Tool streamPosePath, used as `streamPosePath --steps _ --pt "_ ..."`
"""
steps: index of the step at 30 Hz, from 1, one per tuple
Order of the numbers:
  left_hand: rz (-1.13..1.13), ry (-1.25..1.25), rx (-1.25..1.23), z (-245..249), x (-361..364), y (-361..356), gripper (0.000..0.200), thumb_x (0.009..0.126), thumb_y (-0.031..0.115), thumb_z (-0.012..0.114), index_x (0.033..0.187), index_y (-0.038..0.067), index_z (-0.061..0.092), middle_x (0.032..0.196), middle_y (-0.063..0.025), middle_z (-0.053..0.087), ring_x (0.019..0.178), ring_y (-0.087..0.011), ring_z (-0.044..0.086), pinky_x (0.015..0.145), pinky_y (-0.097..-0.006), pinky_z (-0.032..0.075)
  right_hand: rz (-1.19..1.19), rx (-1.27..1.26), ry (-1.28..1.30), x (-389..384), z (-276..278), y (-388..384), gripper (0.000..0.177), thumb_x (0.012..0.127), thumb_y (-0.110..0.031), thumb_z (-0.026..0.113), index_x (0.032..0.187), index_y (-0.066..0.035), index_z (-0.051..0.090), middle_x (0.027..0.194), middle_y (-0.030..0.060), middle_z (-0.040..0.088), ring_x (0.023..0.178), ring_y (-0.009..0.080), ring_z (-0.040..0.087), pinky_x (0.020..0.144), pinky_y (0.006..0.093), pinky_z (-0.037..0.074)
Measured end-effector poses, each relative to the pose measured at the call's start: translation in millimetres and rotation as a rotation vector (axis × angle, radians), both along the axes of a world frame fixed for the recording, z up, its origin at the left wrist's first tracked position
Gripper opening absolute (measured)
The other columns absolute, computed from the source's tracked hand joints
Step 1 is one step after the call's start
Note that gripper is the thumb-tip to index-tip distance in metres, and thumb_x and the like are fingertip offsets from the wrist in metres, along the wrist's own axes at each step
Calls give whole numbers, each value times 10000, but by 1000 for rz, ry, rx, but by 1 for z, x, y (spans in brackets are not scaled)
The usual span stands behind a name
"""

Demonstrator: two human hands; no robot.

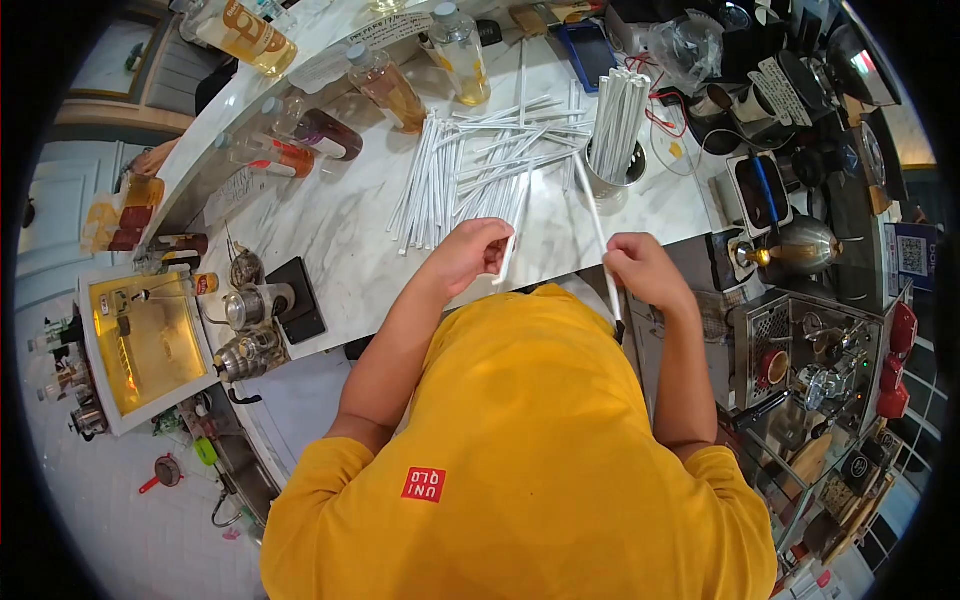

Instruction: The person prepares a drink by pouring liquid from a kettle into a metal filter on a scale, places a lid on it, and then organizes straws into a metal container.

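My left hand is closed in a pinch on a thin white wrapped straw near the counter's front edge. To the right, my right hand pinches another long white straw, which slants from the metal cup's side down past the counter edge. Beyond my hands lies a loose pile of white wrapped straws, partly lined up and partly crossed. A metal cup stands right of the pile, packed with a bundle of upright straws.
Bottles of coloured liquid line the back left of the marble counter. At left are a black scale and metal kettles. A blue phone-like device and cables lie behind the cup. Another person's hand shows far left.
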State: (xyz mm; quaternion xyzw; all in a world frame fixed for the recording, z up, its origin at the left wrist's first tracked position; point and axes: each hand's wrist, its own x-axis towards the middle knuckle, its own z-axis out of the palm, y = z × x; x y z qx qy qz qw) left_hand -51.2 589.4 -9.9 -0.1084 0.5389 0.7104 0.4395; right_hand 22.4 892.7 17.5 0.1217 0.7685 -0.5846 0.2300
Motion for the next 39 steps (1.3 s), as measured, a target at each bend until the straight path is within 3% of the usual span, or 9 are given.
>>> streamPosePath --steps 2,4,8,11,14,20,25,34,39 --pt "-39 204 -66 2 1 4 181 1013 208 632 903 67 652 771 3 619 688 -110 570 652 -280 476 -107 -56 211 -2 21 10 193 966 -136 603 858 13 660 710 32 611 653 105 560 620 295 466" --pt "29 407 -150 8 -1 20 156 1006 174 649 916 47 662 777 14 624 703 -86 571 660 -269 475 -119 254 610 -26 50 20 136 983 -97 615 935 22 658 769 50 636 725 106 585 692 295 491" --pt "171 733 -308 11 -17 52 104 991 114 675 952 17 674 798 23 633 720 -60 565 673 -247 463 -367 401 1015 -91 47 30 142 963 -124 693 974 18 685 823 119 700 732 222 672 710 342 519" --pt "281 1031 -378 29 -35 80 105 933 103 734 905 14 685 796 -26 655 690 -106 586 653 -260 467 -357 563 1067 -115 1 37 163 935 -171 727 937 -12 687 784 132 666 693 280 657 654 401 502" --pt "365 1344 -437 60 -55 105 98 876 78 763 871 23 682 802 -83 663 681 -174 629 635 -288 488 -236 762 957 -95 -48 47 226 938 -255 767 929 -38 706 848 106 672 836 296 638 770 439 495" --pt "497 1621 -372 72 -91 157 114 844 71 778 834 40 669 776 -83 649 657 -191 630 623 -312 515 -432 610 788 -71 -56 71 263 963 -269 758 931 -14 700 867 123 672 862 291 628 810 432 500" --pt "186 1397 -535 2 -92 166 326 875 230 826 1158 111 718 973 -71 675 710 -204 640 656 -328 533 -434 436 658 -67 -54 80 240 968 -220 750 942 14 700 888 132 695 841 267 660 793 393 524" --pt "250 960 -788 -71 -4 86 268 891 217 828 1101 82 730 910 -65 650 688 -194 596 634 -324 500 -346 309 620 -50 -42 52 165 964 -142 737 966 19 701 881 127 690 782 243 673 750 351 535" --pt "-72 945 -1179 -93 12 55 255 876 278 801 1015 75 733 924 -118 697 782 -321 687 700 -460 539 -125 220 637 -49 -43 20 156 951 -140 737 997 6 707 862 141 683 761 260 676 718 359 537"
